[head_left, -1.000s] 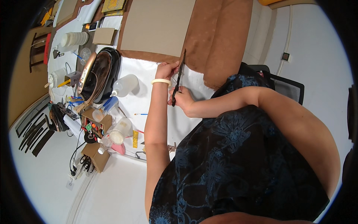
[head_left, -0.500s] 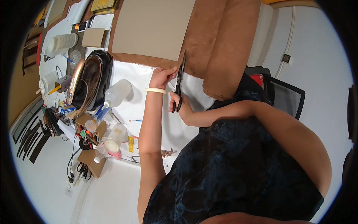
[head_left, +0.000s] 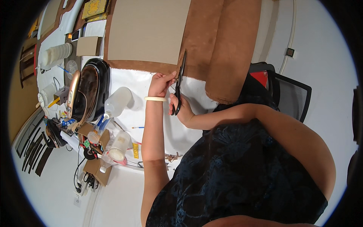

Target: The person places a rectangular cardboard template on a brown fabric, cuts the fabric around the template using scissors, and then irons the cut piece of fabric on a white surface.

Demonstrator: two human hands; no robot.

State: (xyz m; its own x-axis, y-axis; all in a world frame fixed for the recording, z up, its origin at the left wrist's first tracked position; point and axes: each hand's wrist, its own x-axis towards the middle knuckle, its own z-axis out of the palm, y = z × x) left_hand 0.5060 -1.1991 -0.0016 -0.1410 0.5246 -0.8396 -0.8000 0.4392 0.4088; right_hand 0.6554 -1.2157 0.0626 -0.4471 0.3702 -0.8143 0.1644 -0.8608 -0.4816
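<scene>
My right hand (head_left: pixel 183 110) grips the handles of long black scissors (head_left: pixel 183 65). Their blades point away from me and lie along the brown suede-like sheet (head_left: pixel 200 45), at its near edge just right of a beige board's (head_left: pixel 147 32) near right corner. The blades look almost closed. With thumb and fingers pinched together, my left hand (head_left: pixel 161 84) holds the near edge of the brown sheet, just left of the scissors. A cream bangle (head_left: pixel 155 99) circles my left wrist. The board lies flat on the sheet, whose right part is rolled or folded over.
Left of my hands stand a black, glossy iron-like appliance (head_left: pixel 89 90) and a translucent bottle (head_left: pixel 119 101). A white-filled jar (head_left: pixel 120 145), a paintbrush (head_left: pixel 138 127) and cardboard boxes (head_left: pixel 96 170) sit nearer. A mesh-backed chair (head_left: pixel 293 96) is at right.
The whole view has shifted a little. The scissors reach slightly farther along the brown sheet past the board's corner. Both hands keep their holds.
</scene>
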